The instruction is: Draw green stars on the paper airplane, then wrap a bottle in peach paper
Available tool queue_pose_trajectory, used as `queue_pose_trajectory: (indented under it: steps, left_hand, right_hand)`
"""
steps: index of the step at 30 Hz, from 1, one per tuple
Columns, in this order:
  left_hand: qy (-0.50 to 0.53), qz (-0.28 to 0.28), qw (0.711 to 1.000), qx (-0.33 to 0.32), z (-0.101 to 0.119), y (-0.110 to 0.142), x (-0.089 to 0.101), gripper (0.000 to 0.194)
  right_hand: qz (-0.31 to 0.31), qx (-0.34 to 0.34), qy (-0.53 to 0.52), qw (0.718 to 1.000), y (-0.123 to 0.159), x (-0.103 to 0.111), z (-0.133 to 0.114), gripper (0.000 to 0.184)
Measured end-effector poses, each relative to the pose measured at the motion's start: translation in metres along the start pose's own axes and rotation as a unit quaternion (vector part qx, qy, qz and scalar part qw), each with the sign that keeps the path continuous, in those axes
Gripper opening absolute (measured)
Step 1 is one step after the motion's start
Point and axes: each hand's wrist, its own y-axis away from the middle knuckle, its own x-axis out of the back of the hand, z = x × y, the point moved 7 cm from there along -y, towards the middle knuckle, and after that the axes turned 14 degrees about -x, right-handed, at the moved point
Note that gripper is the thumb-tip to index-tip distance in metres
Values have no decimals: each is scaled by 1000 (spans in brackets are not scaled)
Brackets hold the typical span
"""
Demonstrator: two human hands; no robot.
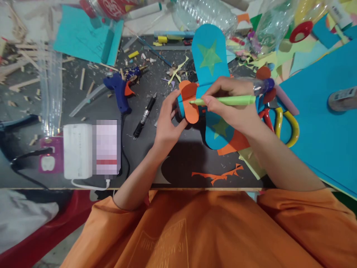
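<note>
A paper model plane has a long blue wing with rounded ends and a green star near each end. An orange paper tailpiece sits at its left end, over a bit of blue. My left hand grips this tail end between thumb and fingers. In my right hand is a light green felt-tip pen, its tip touching the orange paper. The right hand covers the middle of the wing. Behind that hand a clear bottle with a blue cap shows in part.
A blue glue gun and a black pen lie to the left. Yellow-handled scissors rest on blue card at right. Orange scraps lie near the front edge. Plastic bottles and wood sticks crowd the back.
</note>
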Motion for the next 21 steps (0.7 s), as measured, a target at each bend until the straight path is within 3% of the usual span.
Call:
queue_pose_trajectory:
  steps: [15, 21]
  left_hand:
    - [1, 0, 1000, -1, 2, -1, 1, 68]
    - [1, 4, 1000, -4, 2, -1, 1, 68]
  right_hand:
    - [4, 32, -7, 999, 0, 1, -3, 30]
    - [6, 21, -1, 1000, -1, 3, -4, 38]
